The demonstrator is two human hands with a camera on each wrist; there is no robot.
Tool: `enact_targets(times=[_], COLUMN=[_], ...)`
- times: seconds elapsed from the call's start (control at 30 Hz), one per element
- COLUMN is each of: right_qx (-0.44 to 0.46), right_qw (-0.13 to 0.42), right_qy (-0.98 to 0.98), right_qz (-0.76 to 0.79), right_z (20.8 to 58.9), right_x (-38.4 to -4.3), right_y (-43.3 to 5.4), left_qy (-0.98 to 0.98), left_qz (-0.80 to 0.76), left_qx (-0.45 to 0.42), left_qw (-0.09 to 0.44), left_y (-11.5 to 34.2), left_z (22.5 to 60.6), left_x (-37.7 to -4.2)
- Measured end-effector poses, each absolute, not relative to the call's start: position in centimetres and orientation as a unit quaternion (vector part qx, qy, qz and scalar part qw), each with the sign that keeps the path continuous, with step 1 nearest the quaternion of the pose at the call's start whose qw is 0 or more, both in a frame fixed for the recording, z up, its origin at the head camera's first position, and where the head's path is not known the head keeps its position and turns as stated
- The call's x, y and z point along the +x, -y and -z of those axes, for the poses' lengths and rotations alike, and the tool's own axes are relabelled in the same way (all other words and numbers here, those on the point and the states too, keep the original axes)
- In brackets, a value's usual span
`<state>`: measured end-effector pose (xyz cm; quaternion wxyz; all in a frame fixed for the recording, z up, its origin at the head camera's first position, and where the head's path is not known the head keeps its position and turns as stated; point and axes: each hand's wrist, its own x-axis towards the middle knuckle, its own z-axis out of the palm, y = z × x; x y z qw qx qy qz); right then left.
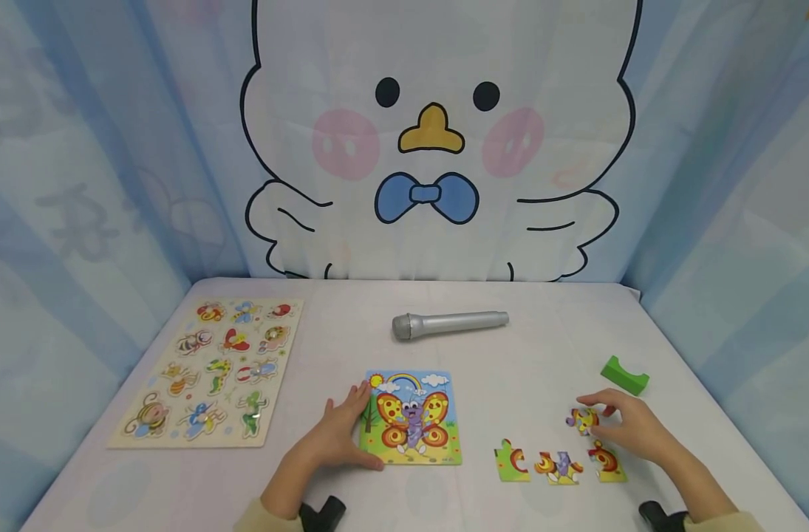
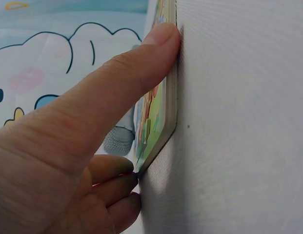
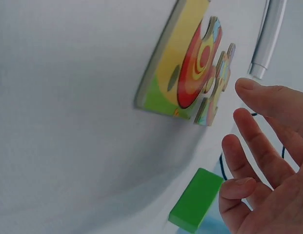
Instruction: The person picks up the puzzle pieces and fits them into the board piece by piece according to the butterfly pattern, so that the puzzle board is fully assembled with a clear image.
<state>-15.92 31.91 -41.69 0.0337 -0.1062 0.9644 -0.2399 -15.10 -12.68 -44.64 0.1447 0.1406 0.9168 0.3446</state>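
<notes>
has left hand point(image 1: 340, 427) set at the left side of a square butterfly picture point(image 1: 411, 421), flat on the white tabletop point(image 1: 338, 318). spreads thumb and fingers of that hand wide apart, with thumb at the near edge and fingertips by the upper left corner. in the left wrist view, rests thumb along the side of the thick board.

holds right hand point(image 1: 633, 427) low beside a yellow and purple puzzle piece point(image 1: 582, 420), with fingers loosely bent and parted from thumb. in the right wrist view, shows a gap between thumb and fingertips; cannot tell of contact with the piece.

nearer the body, in a row: a green piece point(image 1: 512, 464) at left, a purple-figured piece point(image 1: 562, 467) in the middle, a red-swirled piece point(image 1: 606, 464) at right. beyond right hand, a green block point(image 1: 623, 378) with a scooped side. farther back, a silver microphone point(image 1: 451, 324), head to the left. well off to the left, a wooden insect board point(image 1: 227, 437). behind, a bird-printed curtain point(image 1: 437, 244).
</notes>
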Motion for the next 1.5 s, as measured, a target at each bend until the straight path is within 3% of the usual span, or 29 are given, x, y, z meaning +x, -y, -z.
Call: enact_targets(times=[1.07, 1.5], right_qx=[-0.070, -0.107], right_qw=[0.081, 0.066], right_qy=[-0.967, -0.963], right_qz=[0.231, 0.240], right_z=[42.2, 41.3], right_x=[-16.7, -16.8], right_y=[-33.2, -31.4], left_qy=[-0.915, -0.915], left_qz=[-0.349, -0.350], left_qx=[0.141, 0.140], left_qw=[0.146, 0.144], left_y=[12.7, 12.7], left_z=[44.7, 44.6], left_x=[-15.1, -15.0])
